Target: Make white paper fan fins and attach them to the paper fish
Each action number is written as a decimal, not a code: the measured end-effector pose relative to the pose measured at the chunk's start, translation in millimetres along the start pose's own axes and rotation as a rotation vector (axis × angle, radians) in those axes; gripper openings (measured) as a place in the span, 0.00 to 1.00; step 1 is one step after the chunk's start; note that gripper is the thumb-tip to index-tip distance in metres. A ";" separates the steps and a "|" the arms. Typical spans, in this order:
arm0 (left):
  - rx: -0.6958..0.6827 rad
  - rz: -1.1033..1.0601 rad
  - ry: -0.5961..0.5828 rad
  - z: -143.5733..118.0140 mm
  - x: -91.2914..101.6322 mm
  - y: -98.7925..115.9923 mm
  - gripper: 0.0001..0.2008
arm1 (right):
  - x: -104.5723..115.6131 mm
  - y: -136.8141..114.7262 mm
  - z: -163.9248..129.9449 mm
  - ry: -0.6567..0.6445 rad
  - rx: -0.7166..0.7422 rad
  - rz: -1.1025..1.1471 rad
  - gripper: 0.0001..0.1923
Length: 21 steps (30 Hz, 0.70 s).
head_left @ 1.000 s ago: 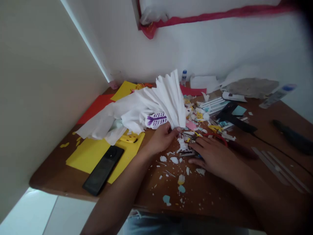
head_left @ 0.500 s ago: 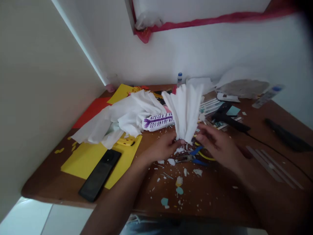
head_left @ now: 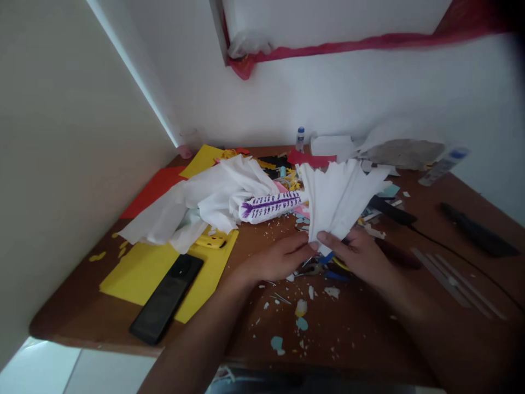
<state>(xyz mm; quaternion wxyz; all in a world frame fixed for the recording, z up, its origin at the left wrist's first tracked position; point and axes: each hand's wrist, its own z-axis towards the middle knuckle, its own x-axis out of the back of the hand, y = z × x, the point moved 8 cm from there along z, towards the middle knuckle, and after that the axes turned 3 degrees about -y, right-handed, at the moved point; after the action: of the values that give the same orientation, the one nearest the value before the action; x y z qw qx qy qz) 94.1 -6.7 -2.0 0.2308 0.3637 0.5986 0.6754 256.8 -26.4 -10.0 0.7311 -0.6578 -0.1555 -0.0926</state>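
A brown wooden bench [head_left: 369, 339] with a rounded front left corner stands pushed into a corner between two plain white walls. The left wall [head_left: 61, 164] lies in soft shade, with a bright strip of light [head_left: 135, 76] running slantwise down it toward the corner. High on the back wall [head_left: 328, 93] a white ledge is edged with a red strip [head_left: 336, 45], and pale floor [head_left: 61, 372] shows below the bench.

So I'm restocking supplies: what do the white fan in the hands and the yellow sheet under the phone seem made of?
The white fan looks like thin matte paper or tissue: sharp pleats, limp jagged edges. The yellow sheet seems to be matte craft paper or foam; it lies flat and shows no gloss.
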 end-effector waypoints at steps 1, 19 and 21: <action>0.014 0.022 0.025 -0.7 1.9 -0.2 0.16 | 0.5 0.1 0.1 0.004 -0.005 0.009 0.18; 0.035 -0.045 0.275 6.7 -12.3 -30.1 0.28 | 3.0 9.2 -2.1 0.106 -0.094 0.109 0.26; 0.033 -0.053 0.291 6.0 -14.0 -32.1 0.27 | 1.8 7.6 -1.0 0.098 -0.067 0.095 0.25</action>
<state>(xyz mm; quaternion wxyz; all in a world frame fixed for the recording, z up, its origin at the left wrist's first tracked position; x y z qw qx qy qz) 103.6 -7.6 -36.2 0.1532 0.2499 0.6462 0.7046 261.2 -26.4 -16.6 0.7189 -0.6833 -0.0850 -0.0953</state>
